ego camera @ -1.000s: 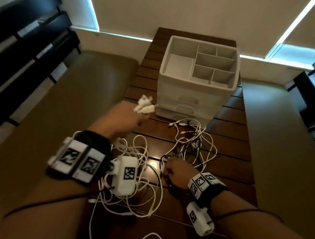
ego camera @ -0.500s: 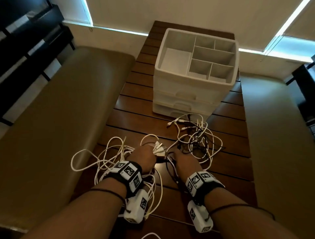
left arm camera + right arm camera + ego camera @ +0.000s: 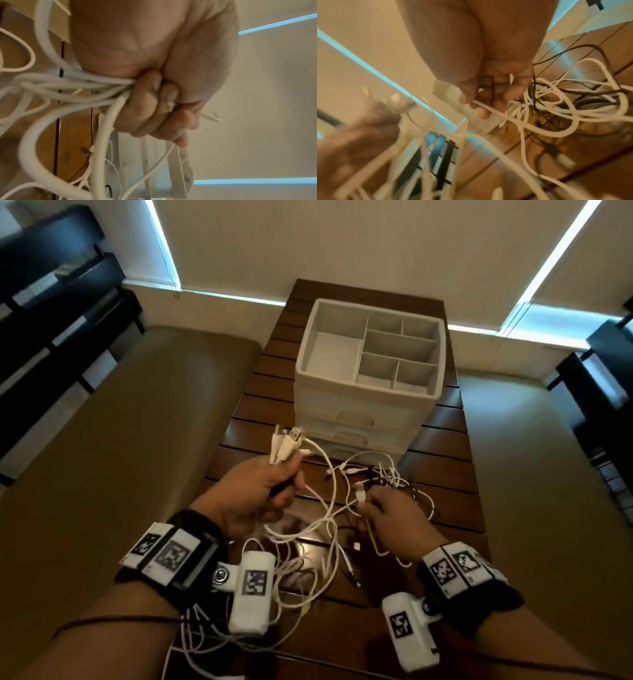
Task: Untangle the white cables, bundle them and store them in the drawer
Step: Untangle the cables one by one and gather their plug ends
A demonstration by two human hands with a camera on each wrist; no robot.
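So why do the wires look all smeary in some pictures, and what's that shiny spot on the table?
Head view: mostly sharp; the white cables near the left hand smear slightly, and light glares off the wooden table. Left wrist view: the close cables blur. Right wrist view: blurriest at the lower left, while the right hand pinching a cable is clearer.

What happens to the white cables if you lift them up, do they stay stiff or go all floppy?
Probably floppy: the thin white cables droop in loose loops from the left hand. They'd likely drag neighbours along, since the strands cross thin black cables on the brown slatted wooden table. Likely light too.
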